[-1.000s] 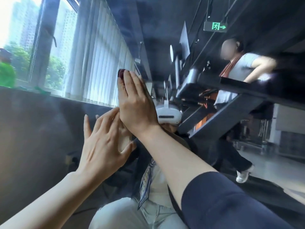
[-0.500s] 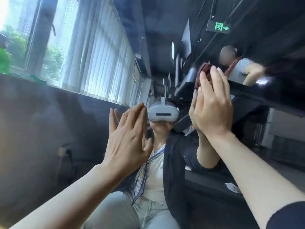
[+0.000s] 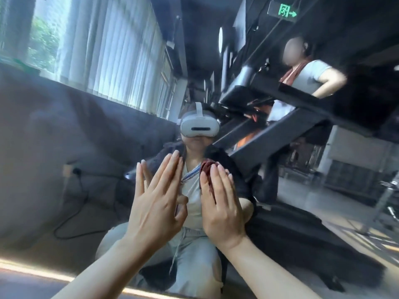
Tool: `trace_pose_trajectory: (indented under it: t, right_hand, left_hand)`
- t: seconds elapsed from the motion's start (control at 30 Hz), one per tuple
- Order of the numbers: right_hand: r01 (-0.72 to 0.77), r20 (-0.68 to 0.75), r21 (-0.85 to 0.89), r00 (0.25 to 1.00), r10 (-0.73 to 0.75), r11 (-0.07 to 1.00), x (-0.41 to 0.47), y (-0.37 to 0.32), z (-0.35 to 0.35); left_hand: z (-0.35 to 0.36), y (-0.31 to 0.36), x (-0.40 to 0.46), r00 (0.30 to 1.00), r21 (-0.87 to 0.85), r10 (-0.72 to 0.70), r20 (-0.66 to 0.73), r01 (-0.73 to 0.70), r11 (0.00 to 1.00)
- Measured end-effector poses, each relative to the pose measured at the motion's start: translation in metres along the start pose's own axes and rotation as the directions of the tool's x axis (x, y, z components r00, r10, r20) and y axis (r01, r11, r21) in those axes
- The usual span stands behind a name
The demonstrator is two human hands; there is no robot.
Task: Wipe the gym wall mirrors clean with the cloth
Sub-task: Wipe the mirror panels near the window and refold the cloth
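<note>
The wall mirror [image 3: 64, 130] fills almost the whole view and reflects me crouching with a white headset on. My right hand [image 3: 220, 203] lies flat against the glass with straight fingers, pressing a dark red cloth [image 3: 207, 169] onto it; only the cloth's top and left edge show past my fingers. My left hand [image 3: 155, 201] is just to its left, fingers spread and straight, palm toward the mirror, holding nothing.
The mirror's bottom edge [image 3: 43, 275] runs as a bright strip across the lower left. Reflected in the glass are a black treadmill frame [image 3: 280, 130], a second person [image 3: 308, 76] behind it, vertical blinds [image 3: 112, 50] and a wall socket with cable [image 3: 71, 171].
My right hand with the cloth has swept down and left from the upper right of the mirror to the middle. My left hand has shifted right and lower, ending beside it.
</note>
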State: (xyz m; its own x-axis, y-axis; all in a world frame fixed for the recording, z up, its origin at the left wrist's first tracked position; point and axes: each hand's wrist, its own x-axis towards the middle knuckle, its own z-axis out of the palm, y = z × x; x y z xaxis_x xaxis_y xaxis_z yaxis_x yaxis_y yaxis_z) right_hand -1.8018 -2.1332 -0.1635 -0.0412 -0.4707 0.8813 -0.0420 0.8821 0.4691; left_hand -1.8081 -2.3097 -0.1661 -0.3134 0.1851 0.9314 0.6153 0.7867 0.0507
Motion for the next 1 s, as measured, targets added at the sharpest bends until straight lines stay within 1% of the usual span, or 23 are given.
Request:
trace_pose_trajectory:
  t: [0.1, 0.17, 0.23, 0.27, 0.3, 0.33, 0.37, 0.43, 0.5, 0.53, 0.57, 0.6, 0.63, 0.67, 0.7, 0.73, 0.77, 0.8, 0.83, 0.9, 0.93, 0.97, 1.0]
  right_hand:
    - [0.080, 0.145, 0.040, 0.986, -0.085, 0.996, -0.041, -0.016, -0.008]
    - [0.210, 0.256, 0.058, 0.942, -0.218, 0.976, -0.062, -0.015, -0.018]
    - [0.318, 0.300, 0.049, 0.899, -0.317, 0.947, -0.063, 0.001, -0.026]
    - [0.302, 0.281, 0.027, 0.912, -0.297, 0.953, -0.055, 0.011, -0.029]
    - [0.228, 0.230, -0.003, 0.948, -0.221, 0.974, -0.043, 0.021, -0.031]
    - [0.106, 0.158, -0.033, 0.982, -0.100, 0.994, -0.029, 0.031, -0.031]
    - [-0.035, 0.089, -0.048, 0.995, 0.039, 0.998, -0.015, 0.038, -0.031]
    - [-0.260, 0.011, 0.017, 0.966, 0.260, 0.965, 0.013, 0.041, -0.030]
    - [-0.374, 0.002, 0.144, 0.926, 0.377, 0.916, 0.033, 0.028, -0.028]
    - [-0.402, 0.023, 0.214, 0.913, 0.407, 0.890, 0.038, 0.017, -0.028]
    - [-0.417, 0.064, 0.299, 0.906, 0.418, 0.858, 0.040, 0.002, -0.029]
    - [-0.429, 0.125, 0.405, 0.901, 0.416, 0.808, 0.039, -0.016, -0.031]
    - [-0.456, 0.198, 0.522, 0.887, 0.418, 0.721, 0.037, -0.036, -0.034]
    - [-0.509, 0.276, 0.627, 0.853, 0.442, 0.590, 0.038, -0.055, -0.038]
    - [-0.571, 0.357, 0.696, 0.802, 0.479, 0.436, 0.042, -0.072, -0.043]
    - [-0.617, 0.420, 0.726, 0.747, 0.515, 0.304, 0.048, -0.085, -0.046]
    - [-0.643, 0.457, 0.734, 0.707, 0.540, 0.220, 0.054, -0.094, -0.046]
    - [-0.651, 0.467, 0.732, 0.693, 0.550, 0.199, 0.062, -0.099, -0.045]
    - [-0.649, 0.463, 0.730, 0.700, 0.544, 0.214, 0.069, -0.101, -0.043]
    - [-0.626, 0.450, 0.734, 0.739, 0.501, 0.264, 0.081, -0.099, -0.040]
    - [-0.611, 0.449, 0.741, 0.759, 0.471, 0.280, 0.084, -0.095, -0.038]
    - [-0.606, 0.460, 0.743, 0.771, 0.440, 0.284, 0.085, -0.090, -0.037]
    - [-0.614, 0.483, 0.734, 0.772, 0.413, 0.290, 0.085, -0.085, -0.037]
  left_hand:
    - [-0.002, 0.004, -0.017, 0.996, 0.049, -0.006, 0.088, 0.002, 0.999]
    - [-0.006, 0.005, -0.020, 0.993, 0.079, -0.003, 0.121, -0.006, 0.997]
    - [-0.009, 0.004, -0.020, 0.991, 0.097, 0.016, 0.136, -0.029, 0.995]
    - [-0.010, 0.004, -0.020, 0.989, 0.097, 0.027, 0.147, -0.042, 0.994]
    - [-0.011, 0.003, -0.020, 0.987, 0.094, 0.036, 0.155, -0.051, 0.994]
    - [-0.010, 0.003, -0.021, 0.987, 0.093, 0.042, 0.154, -0.057, 0.994]
    - [-0.009, 0.003, -0.021, 0.987, 0.093, 0.043, 0.155, -0.057, 0.994]
    - [-0.005, 0.003, -0.022, 0.986, 0.090, 0.023, 0.164, -0.038, 0.995]
    - [-0.003, 0.002, -0.021, 0.987, 0.022, 0.015, 0.162, -0.019, 1.000]
    - [-0.003, 0.003, -0.023, 0.990, -0.075, -0.001, 0.141, 0.011, 0.997]
    - [-0.005, 0.004, -0.026, 0.993, -0.227, -0.045, 0.106, 0.069, 0.971]
    - [-0.010, 0.007, -0.031, 0.989, -0.424, -0.121, 0.083, 0.145, 0.894]
    - [-0.019, 0.013, -0.035, 0.974, -0.630, -0.205, 0.098, 0.220, 0.745]
    - [-0.028, 0.019, -0.037, 0.950, -0.784, -0.278, 0.141, 0.278, 0.554]
    - [-0.036, 0.024, -0.038, 0.924, -0.868, -0.331, 0.191, 0.316, 0.382]
    - [-0.043, 0.028, -0.037, 0.899, -0.909, -0.378, 0.221, 0.330, 0.255]
    - [-0.048, 0.030, -0.036, 0.870, -0.925, -0.429, 0.245, 0.342, 0.167]
    - [-0.052, 0.030, -0.035, 0.829, -0.924, -0.487, 0.276, 0.368, 0.103]
    - [-0.054, 0.026, -0.034, 0.783, -0.913, -0.544, 0.303, 0.402, 0.070]
    - [-0.059, 0.012, -0.036, 0.695, -0.881, -0.640, 0.328, 0.470, 0.058]
    - [-0.063, 0.003, -0.037, 0.667, -0.866, -0.664, 0.338, 0.497, 0.059]
    - [-0.067, -0.005, -0.037, 0.644, -0.855, -0.676, 0.358, 0.516, 0.040]
    - [-0.072, -0.013, -0.035, 0.620, -0.852, -0.683, 0.387, 0.523, -0.008]
